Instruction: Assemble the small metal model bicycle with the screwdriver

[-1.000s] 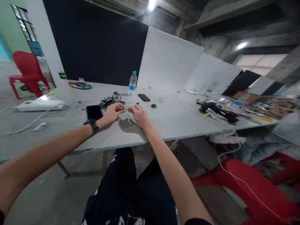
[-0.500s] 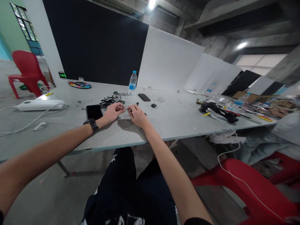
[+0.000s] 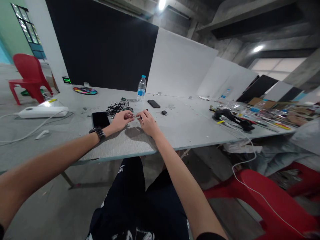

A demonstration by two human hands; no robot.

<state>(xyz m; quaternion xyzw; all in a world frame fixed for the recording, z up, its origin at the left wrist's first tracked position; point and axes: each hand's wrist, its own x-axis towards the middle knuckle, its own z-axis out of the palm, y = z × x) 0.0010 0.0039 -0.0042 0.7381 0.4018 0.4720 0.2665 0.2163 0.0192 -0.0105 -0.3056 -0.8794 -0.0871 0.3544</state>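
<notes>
My left hand (image 3: 121, 120), with a black watch (image 3: 99, 133) on its wrist, pinches a small thin part near the front of the table. Fingertips of my right hand (image 3: 147, 122) close on a small thin, light-coloured piece (image 3: 136, 117) that spans the gap between both hands. Its kind is too small to make out. Just beyond my left hand lies a black model bicycle (image 3: 116, 107) with a spoked wheel (image 3: 124, 103) raised. A dark phone (image 3: 100, 119) rests flat beside my left wrist.
Behind my hands stand a water bottle (image 3: 141, 89), a second phone (image 3: 153, 103) and a small black object (image 3: 164, 112). A power strip (image 3: 43, 112) and a white earbud (image 3: 42, 134) lie left. A black curved object (image 3: 232, 119) lies right, near another person's sleeve (image 3: 306, 138).
My fingertips have shifted slightly, and the thin piece between my hands now shows more clearly. My right hand has tilted a little; the things on the table stay put.
</notes>
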